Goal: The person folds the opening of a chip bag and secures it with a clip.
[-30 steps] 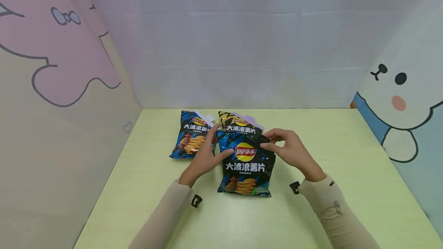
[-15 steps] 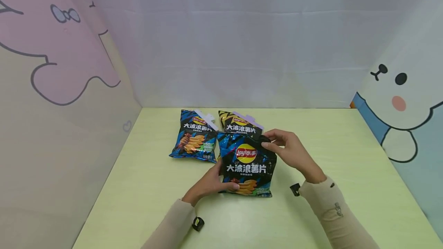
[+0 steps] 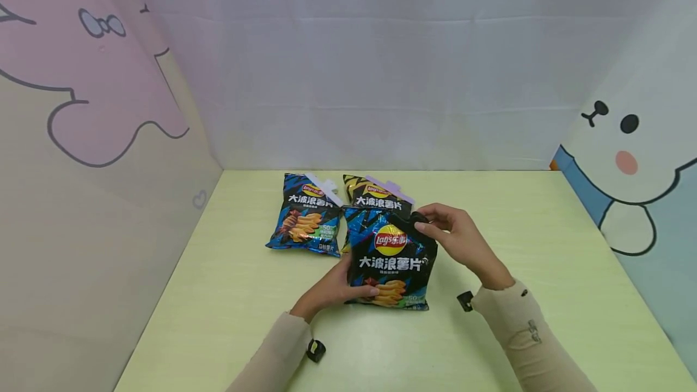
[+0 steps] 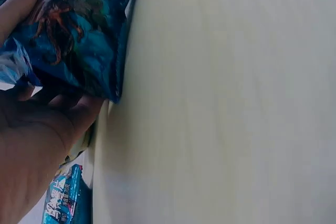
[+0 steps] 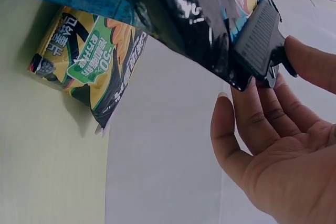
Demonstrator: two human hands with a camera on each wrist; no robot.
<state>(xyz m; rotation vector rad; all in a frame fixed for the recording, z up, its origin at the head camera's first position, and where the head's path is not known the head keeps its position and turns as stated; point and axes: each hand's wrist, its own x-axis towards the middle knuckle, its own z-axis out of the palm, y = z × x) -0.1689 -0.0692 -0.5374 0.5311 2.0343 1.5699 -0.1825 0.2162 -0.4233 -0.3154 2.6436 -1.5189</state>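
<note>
In the head view a blue-and-black chip bag [image 3: 391, 262] stands nearly upright at the table's middle. My left hand [image 3: 328, 291] holds its lower left side, thumb across the front and the other fingers behind. A black clip [image 5: 257, 40] sits on the bag's upper right corner, seen best in the right wrist view. Thumb and fingers of my right hand [image 3: 460, 239] pinch this clip at its lever. Behind, another blue chip bag [image 3: 305, 222] wears a white clip [image 3: 325, 189]. A yellow-and-black chip bag [image 3: 374, 199] with a purple clip [image 3: 391, 187] is partly covered by the front bag.
A pale yellow-green table [image 3: 544, 259] carries the bags. White cloth [image 3: 348, 77] closes off the back, and cartoon-printed panels [image 3: 125, 198] stand at both sides.
My left hand has dropped from the front bag's upper left to its lower left side and grips it there. The bag has shifted slightly right. My right hand has barely moved.
</note>
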